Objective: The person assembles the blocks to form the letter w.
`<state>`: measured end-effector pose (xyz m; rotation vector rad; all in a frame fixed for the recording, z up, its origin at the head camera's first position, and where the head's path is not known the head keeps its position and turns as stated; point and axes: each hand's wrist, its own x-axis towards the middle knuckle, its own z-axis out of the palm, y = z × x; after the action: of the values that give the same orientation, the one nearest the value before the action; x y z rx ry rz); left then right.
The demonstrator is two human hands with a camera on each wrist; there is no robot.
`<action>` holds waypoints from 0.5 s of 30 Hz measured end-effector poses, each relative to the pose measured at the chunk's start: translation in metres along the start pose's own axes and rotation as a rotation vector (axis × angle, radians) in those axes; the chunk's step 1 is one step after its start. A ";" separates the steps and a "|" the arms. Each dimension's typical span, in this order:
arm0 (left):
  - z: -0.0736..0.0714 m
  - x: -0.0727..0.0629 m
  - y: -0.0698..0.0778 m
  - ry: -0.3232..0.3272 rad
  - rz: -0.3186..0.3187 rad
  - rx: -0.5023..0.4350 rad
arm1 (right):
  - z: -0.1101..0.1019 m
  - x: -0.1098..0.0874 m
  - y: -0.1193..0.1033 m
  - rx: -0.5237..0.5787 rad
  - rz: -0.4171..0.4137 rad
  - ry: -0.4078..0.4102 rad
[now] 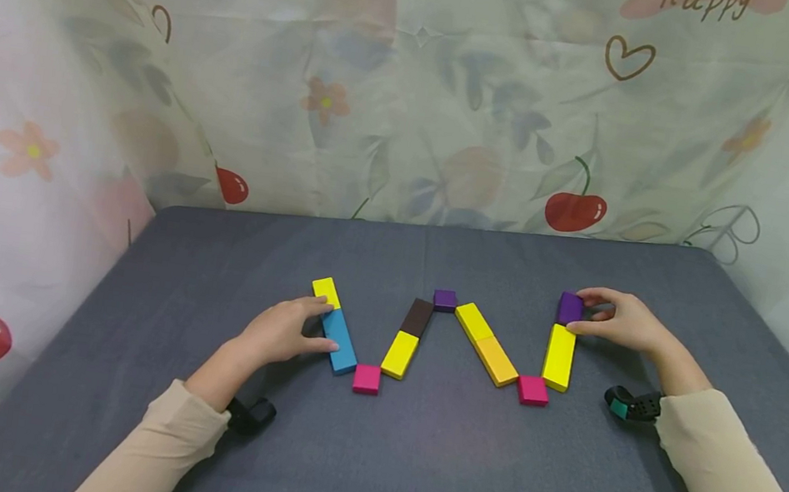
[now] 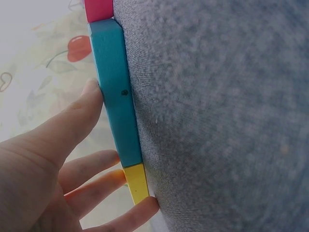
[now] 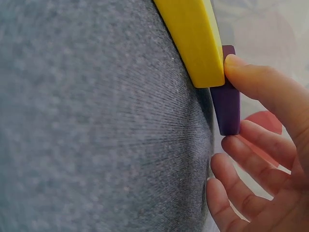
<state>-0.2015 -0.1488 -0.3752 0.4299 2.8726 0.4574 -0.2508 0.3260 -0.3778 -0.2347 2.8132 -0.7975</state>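
My left hand (image 1: pixel 282 329) lies along the outer side of a slanted blue block (image 1: pixel 339 341), its thumb near the block's lower end. Its other fingers reach up to the yellow block (image 1: pixel 324 290) that continues the slant, and in the left wrist view they spread loosely along both. On the right, my right hand (image 1: pixel 622 318) holds a purple block (image 1: pixel 571 309) between thumb and index finger; its other fingers (image 3: pixel 229 186) are loosely bent. Just below that block stands a longer yellow block (image 1: pixel 559 356), end to end with it.
The row zigzags on across the grey cloth table (image 1: pixel 440 462): two pink blocks (image 1: pixel 366 379) at the low corners, a small purple block (image 1: pixel 444 301) at the middle peak, a dark brown block (image 1: pixel 417 317) above a yellow one, and a yellow-orange slant (image 1: pixel 486 345). Patterned curtains (image 1: pixel 416 89) surround the table.
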 end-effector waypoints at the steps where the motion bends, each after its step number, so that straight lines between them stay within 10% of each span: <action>1: 0.000 0.000 0.000 0.000 0.000 -0.002 | 0.000 0.000 0.000 -0.003 0.001 -0.002; 15: -0.001 -0.001 0.002 0.008 -0.003 -0.010 | -0.001 0.003 0.001 0.005 0.005 -0.024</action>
<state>-0.1999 -0.1480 -0.3738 0.4232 2.8766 0.4741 -0.2542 0.3265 -0.3775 -0.2342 2.7881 -0.7945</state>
